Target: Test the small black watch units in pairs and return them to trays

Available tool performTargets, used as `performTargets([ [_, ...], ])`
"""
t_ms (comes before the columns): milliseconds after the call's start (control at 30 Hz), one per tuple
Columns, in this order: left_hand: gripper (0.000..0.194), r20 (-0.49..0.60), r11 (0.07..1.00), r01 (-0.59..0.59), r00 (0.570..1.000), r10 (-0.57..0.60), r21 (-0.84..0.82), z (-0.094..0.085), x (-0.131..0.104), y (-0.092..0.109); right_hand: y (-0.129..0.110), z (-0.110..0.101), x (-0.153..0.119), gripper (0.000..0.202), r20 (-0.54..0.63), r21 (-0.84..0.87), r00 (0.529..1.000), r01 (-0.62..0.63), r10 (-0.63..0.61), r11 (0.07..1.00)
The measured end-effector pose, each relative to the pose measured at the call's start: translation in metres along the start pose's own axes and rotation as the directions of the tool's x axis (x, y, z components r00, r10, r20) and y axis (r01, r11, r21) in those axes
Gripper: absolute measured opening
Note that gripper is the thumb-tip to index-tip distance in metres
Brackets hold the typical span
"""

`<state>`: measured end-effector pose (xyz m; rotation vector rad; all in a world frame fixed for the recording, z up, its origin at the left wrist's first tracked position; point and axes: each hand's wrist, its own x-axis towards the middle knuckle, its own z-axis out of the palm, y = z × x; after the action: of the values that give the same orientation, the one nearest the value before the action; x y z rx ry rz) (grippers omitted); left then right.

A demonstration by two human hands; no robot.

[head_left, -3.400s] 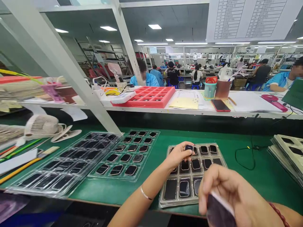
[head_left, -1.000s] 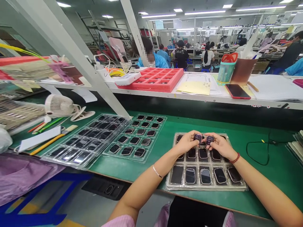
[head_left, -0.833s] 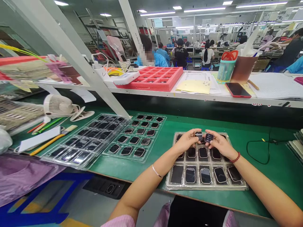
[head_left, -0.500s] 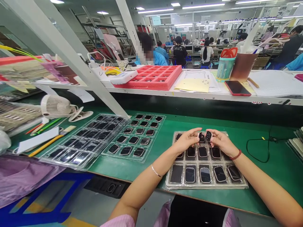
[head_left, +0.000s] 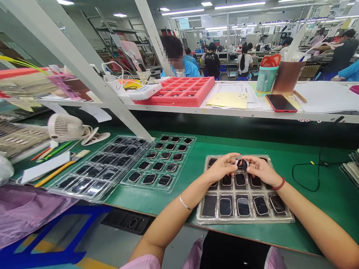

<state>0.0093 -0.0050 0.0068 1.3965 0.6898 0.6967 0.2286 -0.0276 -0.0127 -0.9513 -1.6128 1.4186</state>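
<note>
Above the back rows of a clear tray (head_left: pixel 245 221) on the green bench, both hands meet. My left hand (head_left: pixel 223 168) pinches a small dark piece with a light edge (head_left: pixel 238 163). In the fingers of my right hand (head_left: pixel 260 170) is a small black part (head_left: pixel 245 165), tilted and right beside the other piece. Square dark screens with pale rims fill many of the tray's compartments, such as the dark screen (head_left: pixel 243 207) in the front row. The front left compartment holds a flat dark piece (head_left: pixel 209 205) without a pale rim.
To the left lie a tray of dark screens (head_left: pixel 158 165) and a stack of similar trays (head_left: pixel 92 170). A fan (head_left: pixel 67 126), a brush (head_left: pixel 56 172) and a black cable (head_left: pixel 318 173) also lie there. The shelf holds a red foam tray (head_left: pixel 179 91) and phone (head_left: pixel 281 103). A person (head_left: pixel 190 67) sits opposite.
My right hand has moved slightly left, bringing its black part against or close beside the piece in my left hand. The black part has turned and now looks more tilted.
</note>
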Motion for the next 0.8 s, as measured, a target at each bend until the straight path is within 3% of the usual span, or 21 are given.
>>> performTargets([
  [667,0.054,0.009,1.0,0.01,1.0,-0.011,0.009,0.0003,0.0006,-0.0017,-0.001,0.0033,-0.0008,0.044,-0.025,-0.023,0.999,0.019,-0.02,1.0],
  [800,0.051,-0.04,1.0,0.028,0.999,-0.027,0.012,0.0024,0.0018,-0.0017,0.0027,0.002,0.0003,0.048,-0.04,0.043,0.999,-0.01,0.012,0.999],
])
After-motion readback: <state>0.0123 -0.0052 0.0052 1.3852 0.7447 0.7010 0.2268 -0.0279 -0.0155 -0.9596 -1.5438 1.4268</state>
